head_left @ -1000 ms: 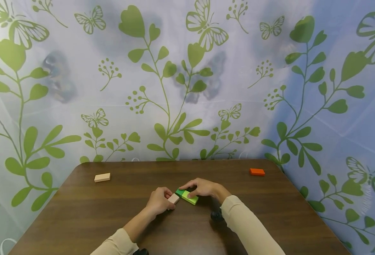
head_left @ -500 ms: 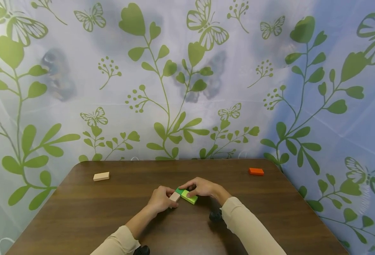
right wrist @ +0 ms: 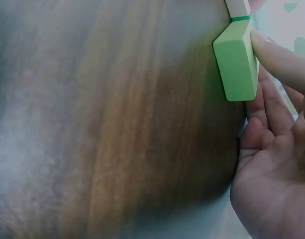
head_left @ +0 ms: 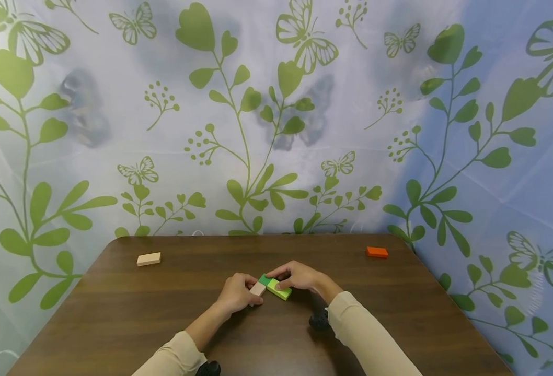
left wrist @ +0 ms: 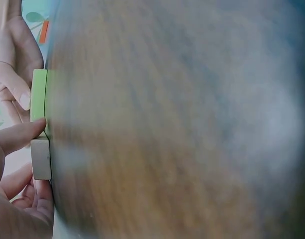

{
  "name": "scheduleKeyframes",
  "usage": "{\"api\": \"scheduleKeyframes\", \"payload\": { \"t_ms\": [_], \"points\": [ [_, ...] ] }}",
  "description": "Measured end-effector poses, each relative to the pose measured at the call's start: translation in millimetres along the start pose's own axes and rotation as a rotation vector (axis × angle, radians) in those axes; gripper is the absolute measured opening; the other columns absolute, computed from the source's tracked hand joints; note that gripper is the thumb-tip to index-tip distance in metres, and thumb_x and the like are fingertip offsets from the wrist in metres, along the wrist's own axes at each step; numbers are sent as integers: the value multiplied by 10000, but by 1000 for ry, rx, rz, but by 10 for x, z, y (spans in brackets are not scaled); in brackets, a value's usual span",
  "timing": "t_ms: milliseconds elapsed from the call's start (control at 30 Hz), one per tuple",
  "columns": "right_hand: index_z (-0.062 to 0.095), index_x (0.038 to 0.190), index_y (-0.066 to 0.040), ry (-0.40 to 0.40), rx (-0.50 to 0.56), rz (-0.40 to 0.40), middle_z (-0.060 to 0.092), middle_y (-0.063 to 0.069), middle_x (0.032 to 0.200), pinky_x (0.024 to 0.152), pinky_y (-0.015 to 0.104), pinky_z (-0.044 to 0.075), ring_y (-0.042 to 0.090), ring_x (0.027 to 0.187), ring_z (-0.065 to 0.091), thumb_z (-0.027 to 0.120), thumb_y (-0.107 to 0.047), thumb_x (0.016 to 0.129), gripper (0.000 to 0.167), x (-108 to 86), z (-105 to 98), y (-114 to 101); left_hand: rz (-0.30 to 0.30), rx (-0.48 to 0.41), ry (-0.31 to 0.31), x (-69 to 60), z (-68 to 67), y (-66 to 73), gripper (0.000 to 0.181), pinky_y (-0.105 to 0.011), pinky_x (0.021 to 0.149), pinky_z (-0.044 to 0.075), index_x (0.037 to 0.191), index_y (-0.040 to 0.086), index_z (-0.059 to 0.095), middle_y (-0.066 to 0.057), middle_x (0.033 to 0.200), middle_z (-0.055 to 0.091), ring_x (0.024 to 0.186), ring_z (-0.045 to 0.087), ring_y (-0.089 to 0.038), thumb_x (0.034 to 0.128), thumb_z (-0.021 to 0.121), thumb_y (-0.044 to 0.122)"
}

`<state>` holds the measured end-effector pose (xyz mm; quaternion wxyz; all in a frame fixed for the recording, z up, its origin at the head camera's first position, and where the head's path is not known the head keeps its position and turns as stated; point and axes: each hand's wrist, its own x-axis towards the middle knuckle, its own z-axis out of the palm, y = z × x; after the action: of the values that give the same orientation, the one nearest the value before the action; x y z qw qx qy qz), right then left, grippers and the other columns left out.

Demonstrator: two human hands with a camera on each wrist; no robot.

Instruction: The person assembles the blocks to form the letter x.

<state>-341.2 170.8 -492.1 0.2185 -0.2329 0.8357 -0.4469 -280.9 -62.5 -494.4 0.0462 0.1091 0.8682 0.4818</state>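
My left hand (head_left: 235, 295) pinches a pale beige block (head_left: 257, 289) between thumb and fingers, near the middle of the table. The beige block's end meets a dark green block (head_left: 264, 280). On the other side of that dark green piece lies a light green block (head_left: 279, 289), angled away from the beige one. My right hand (head_left: 300, 277) holds the light green block with the thumb on its near side, and a fingertip reaches the dark green block. In the right wrist view, only a thin strip of the dark green block (right wrist: 240, 19) shows between the other two.
A cream block (head_left: 149, 259) lies at the table's far left, and an orange-red block (head_left: 377, 252) at its far right. A leaf-patterned curtain (head_left: 276, 130) hangs behind the brown wooden table (head_left: 239, 250). Dark devices sit by both wrists.
My left hand has slid the beige block slightly away from me, and it now meets the dark green block. The right hand has stayed nearly still.
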Motion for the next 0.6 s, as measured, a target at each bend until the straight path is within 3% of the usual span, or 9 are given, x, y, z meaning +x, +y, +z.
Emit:
{"api": "scheduleKeyframes", "payload": {
  "t_ms": [600],
  "points": [
    [747,1305,-181,28,-3,6,660,18,1319,918,383,517,212,1139,586,774,-78,933,387,-2,13,23,45,42,-3,14,3,13,406,-386,718,489,1072,-53,716,-73,904,669,813,583,-214,733,924,29]
  ]
}}
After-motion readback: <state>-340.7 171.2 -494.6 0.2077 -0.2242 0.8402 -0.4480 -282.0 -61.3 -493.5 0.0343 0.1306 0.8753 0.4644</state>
